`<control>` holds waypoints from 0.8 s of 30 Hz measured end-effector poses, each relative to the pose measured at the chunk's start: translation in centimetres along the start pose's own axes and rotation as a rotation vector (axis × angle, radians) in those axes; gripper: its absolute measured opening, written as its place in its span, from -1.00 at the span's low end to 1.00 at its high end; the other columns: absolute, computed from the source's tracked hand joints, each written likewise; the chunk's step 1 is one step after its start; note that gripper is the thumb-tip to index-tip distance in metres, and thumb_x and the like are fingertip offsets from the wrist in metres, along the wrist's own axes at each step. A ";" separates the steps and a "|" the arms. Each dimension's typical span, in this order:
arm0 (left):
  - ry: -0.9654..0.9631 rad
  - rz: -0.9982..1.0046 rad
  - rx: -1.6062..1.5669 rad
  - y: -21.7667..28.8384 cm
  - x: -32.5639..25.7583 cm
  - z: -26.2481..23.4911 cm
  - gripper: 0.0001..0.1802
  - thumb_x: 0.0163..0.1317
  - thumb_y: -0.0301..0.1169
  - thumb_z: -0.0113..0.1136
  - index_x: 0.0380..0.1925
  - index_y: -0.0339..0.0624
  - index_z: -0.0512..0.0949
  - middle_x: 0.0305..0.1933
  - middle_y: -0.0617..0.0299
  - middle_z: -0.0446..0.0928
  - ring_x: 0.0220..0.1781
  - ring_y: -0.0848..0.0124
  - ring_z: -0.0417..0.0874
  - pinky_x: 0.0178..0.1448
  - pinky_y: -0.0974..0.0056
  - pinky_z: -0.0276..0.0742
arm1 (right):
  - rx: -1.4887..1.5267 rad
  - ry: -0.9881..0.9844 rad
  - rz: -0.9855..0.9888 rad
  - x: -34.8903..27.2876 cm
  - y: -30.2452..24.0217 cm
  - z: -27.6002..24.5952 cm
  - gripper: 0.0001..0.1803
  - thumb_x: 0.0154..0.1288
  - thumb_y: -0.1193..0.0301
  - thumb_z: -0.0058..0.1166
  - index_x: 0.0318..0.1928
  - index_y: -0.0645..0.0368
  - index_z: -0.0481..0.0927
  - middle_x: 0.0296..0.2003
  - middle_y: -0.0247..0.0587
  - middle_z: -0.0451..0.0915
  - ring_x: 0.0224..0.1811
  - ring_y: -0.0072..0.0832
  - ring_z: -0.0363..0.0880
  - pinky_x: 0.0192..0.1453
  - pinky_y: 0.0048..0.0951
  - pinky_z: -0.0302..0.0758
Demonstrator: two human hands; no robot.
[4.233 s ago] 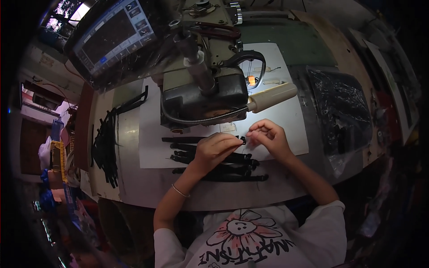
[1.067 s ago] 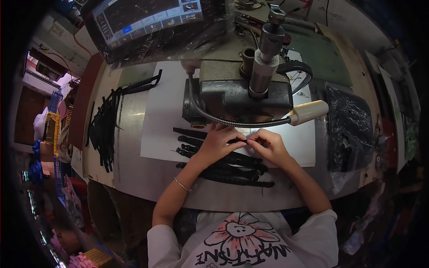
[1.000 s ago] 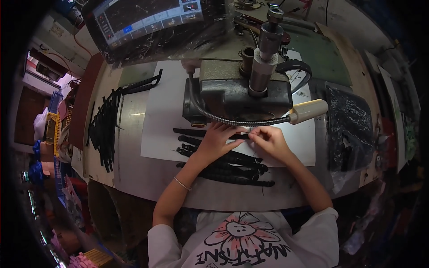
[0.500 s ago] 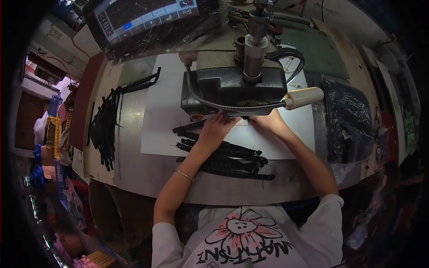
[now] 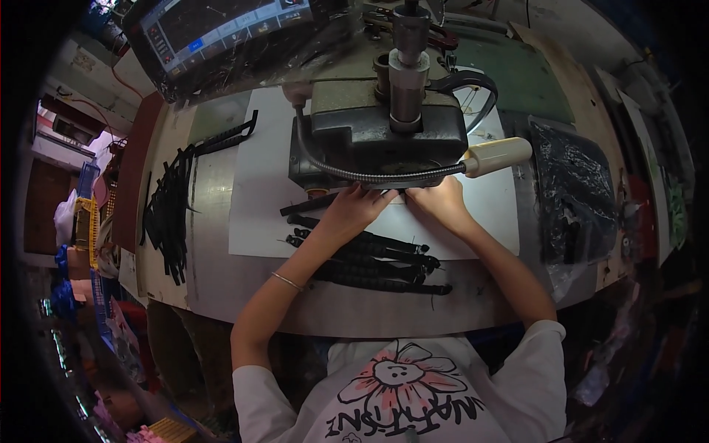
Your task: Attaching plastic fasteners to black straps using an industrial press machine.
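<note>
Both hands work close together under the front edge of a dark sewing machine head (image 5: 384, 125). My left hand (image 5: 358, 209) is closed on a black strap (image 5: 299, 207), whose free end sticks out to the left. Across a narrow gap, my right hand (image 5: 442, 203) has its fingers bunched at a dark bit of the same strap; the fingertips are partly hidden by the machine. Below my left wrist lies a bundle of black straps (image 5: 377, 267) with loose thread ends, spread over the white sheet and the metal tabletop.
A gooseneck lamp (image 5: 498, 156) crosses the machine's front. More black straps (image 5: 171, 214) are piled at left. A plastic-wrapped black package (image 5: 574, 196) lies at right. Behind stands a plastic-covered screen (image 5: 221, 40); a white sheet (image 5: 255, 173) covers the middle.
The view has shifted slightly. My left forearm and elbow have swung outward to the left, and my right hand's fingers have drawn a little closer together at the machine. The strap bundle lies still.
</note>
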State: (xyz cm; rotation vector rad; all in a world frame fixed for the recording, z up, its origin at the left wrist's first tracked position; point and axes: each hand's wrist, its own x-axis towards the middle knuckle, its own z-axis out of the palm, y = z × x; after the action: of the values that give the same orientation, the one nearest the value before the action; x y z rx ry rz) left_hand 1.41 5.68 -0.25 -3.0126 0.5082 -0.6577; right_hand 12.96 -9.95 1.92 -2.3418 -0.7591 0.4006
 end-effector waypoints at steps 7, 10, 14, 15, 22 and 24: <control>0.079 0.151 -0.039 -1.3 -0.7 0.6 -0.62 0.04 -0.52 0.05 -0.06 -0.19 0.47 -0.09 0.20 0.49 0.02 0.27 0.50 0.06 0.30 0.48 | -0.070 0.161 -0.246 -0.4 1.2 1.2 -0.70 -0.11 0.30 0.15 -0.36 0.25 0.53 -0.37 0.03 0.52 -0.18 -0.08 0.45 -0.06 -0.18 0.34; 0.078 0.140 -0.038 -1.3 -0.6 0.9 -0.62 0.05 -0.53 0.06 -0.06 -0.22 0.47 -0.13 0.20 0.51 -0.03 0.29 0.54 0.04 0.32 0.49 | -0.023 0.242 -0.275 -0.8 1.7 1.9 -0.70 -0.10 0.32 0.16 -0.33 0.24 0.54 -0.32 0.02 0.50 -0.12 -0.07 0.38 -0.02 -0.16 0.26; 0.070 0.127 -0.067 -1.0 -0.3 0.9 -0.63 0.05 -0.54 0.06 -0.06 -0.22 0.47 -0.19 0.19 0.53 -0.10 0.31 0.57 0.00 0.32 0.49 | 0.001 0.292 -0.471 -1.2 3.0 1.6 -0.75 0.00 0.40 0.16 -0.28 0.25 0.53 -0.31 -0.01 0.47 -0.16 -0.07 0.37 -0.06 -0.15 0.28; 0.070 0.126 -0.070 -1.0 -0.2 1.0 -0.63 0.05 -0.54 0.06 -0.06 -0.22 0.47 -0.19 0.19 0.53 -0.10 0.31 0.57 0.00 0.32 0.49 | -0.001 0.251 -0.535 -1.3 3.2 1.4 -0.77 0.03 0.43 0.15 -0.28 0.25 0.53 -0.29 -0.02 0.46 -0.16 -0.07 0.37 -0.06 -0.17 0.29; 0.074 0.142 -0.067 -1.0 0.1 0.4 -0.66 0.06 -0.54 0.07 -0.09 -0.28 0.47 -0.24 0.18 0.54 -0.13 0.31 0.57 -0.05 0.33 0.50 | -0.050 0.280 -0.622 -1.3 2.9 1.1 -0.84 0.07 0.44 0.13 -0.31 0.22 0.55 -0.28 -0.09 0.43 -0.16 -0.14 0.36 -0.07 -0.22 0.30; 0.062 0.155 -0.042 -0.9 0.1 0.3 -0.67 0.06 -0.54 0.07 -0.10 -0.29 0.47 -0.25 0.18 0.54 -0.13 0.32 0.57 -0.06 0.34 0.51 | -0.063 0.275 -0.611 -1.6 2.7 1.2 -0.86 0.07 0.45 0.13 -0.32 0.20 0.56 -0.29 -0.13 0.41 -0.16 -0.21 0.35 -0.12 -0.27 0.29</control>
State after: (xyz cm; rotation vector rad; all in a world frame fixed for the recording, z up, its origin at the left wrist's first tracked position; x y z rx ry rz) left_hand 1.89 6.53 -0.39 -2.9590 0.7579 -0.7403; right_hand 12.34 -12.07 -0.63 -2.0240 -1.2939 -0.2079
